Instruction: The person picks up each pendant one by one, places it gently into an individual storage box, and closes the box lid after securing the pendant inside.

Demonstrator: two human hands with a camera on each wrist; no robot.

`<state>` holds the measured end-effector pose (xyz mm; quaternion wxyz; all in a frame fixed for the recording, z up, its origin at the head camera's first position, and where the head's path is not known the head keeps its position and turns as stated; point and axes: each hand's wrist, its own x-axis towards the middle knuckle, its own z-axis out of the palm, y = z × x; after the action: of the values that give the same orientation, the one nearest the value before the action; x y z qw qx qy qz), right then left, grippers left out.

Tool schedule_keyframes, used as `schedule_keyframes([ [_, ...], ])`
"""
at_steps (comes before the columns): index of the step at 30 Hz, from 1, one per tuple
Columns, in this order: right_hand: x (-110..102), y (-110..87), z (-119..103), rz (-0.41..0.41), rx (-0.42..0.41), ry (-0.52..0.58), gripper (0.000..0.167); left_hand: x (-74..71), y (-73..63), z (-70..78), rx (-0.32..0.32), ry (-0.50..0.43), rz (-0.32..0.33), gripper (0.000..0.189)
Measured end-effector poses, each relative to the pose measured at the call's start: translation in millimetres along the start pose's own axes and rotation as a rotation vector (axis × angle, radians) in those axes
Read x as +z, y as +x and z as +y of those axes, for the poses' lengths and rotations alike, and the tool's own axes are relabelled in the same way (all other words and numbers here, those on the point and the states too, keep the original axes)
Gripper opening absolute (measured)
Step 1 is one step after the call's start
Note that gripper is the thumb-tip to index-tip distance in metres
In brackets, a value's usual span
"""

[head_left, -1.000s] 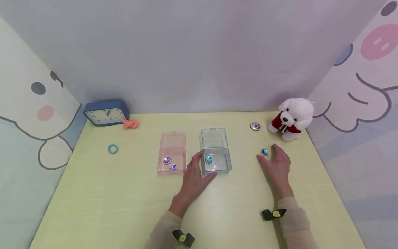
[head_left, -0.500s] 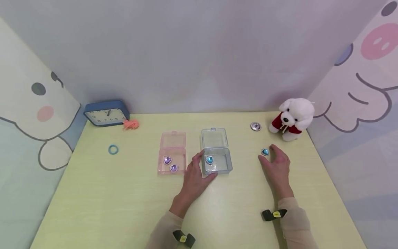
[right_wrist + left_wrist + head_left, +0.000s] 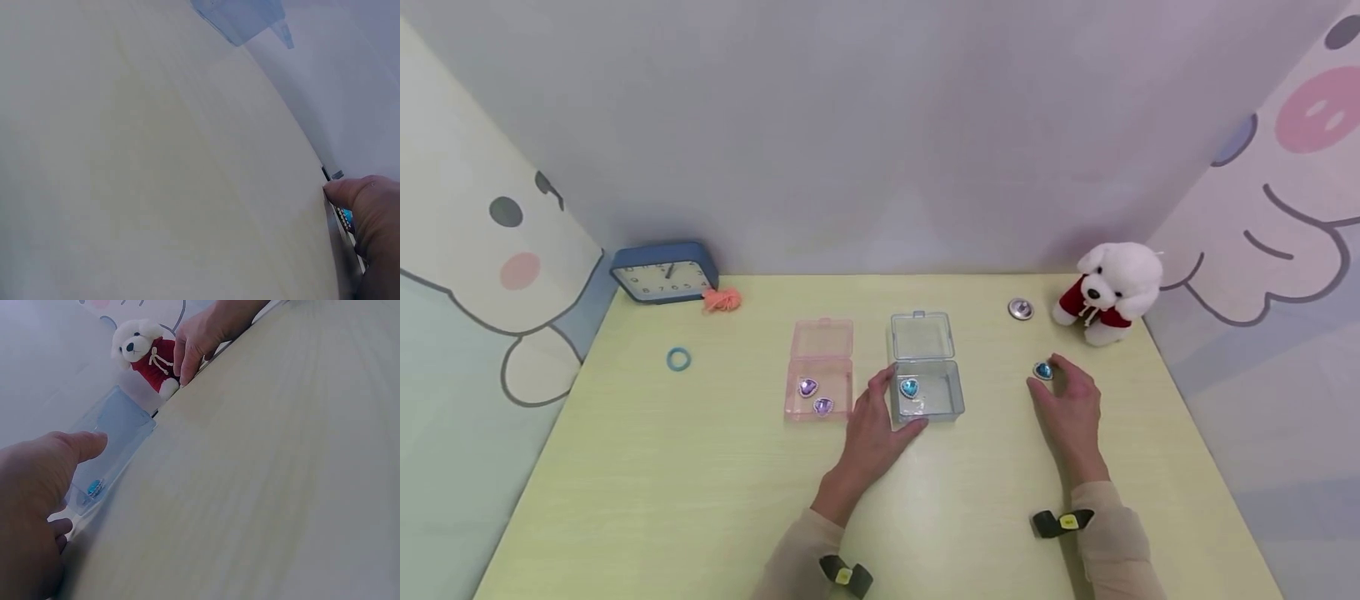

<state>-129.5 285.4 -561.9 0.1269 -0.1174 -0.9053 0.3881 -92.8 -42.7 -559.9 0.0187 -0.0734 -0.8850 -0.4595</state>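
My left hand holds a clear blue plastic box at its near left corner, fingers along the left side and thumb at the front. The box's lid is swung back, and a heart-shaped blue gem lies inside. To the right, my right hand is low at the table, thumb and forefinger spread either side of a second blue gem. In the right wrist view the thumb partly hides this gem. A pink box, lid back, holds two purple gems.
Behind the right hand sit a white toy dog in red and a round silver metal piece. At the left are a blue clock, a coral yarn bundle and a light blue ring. A wall borders the table's back edge.
The right hand's forefinger and thumb have drawn slightly closer together around the gem on the table. The left hand stays at the blue box. The head view has shifted a little.
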Motion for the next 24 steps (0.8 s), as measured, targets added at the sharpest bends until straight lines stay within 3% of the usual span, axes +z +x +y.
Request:
schedule_keyframes([
  [11, -0.6, -2.9, 0.1, -0.006, 0.044, 0.017, 0.054, -2.7, -2.2, 4.6, -0.014, -0.01, -0.006, 0.094],
  [24, -0.6, -4.8, -0.5, 0.01, 0.031, 0.027, 0.053, -0.8, -2.7, 2.9, -0.007, -0.006, -0.001, 0.093],
])
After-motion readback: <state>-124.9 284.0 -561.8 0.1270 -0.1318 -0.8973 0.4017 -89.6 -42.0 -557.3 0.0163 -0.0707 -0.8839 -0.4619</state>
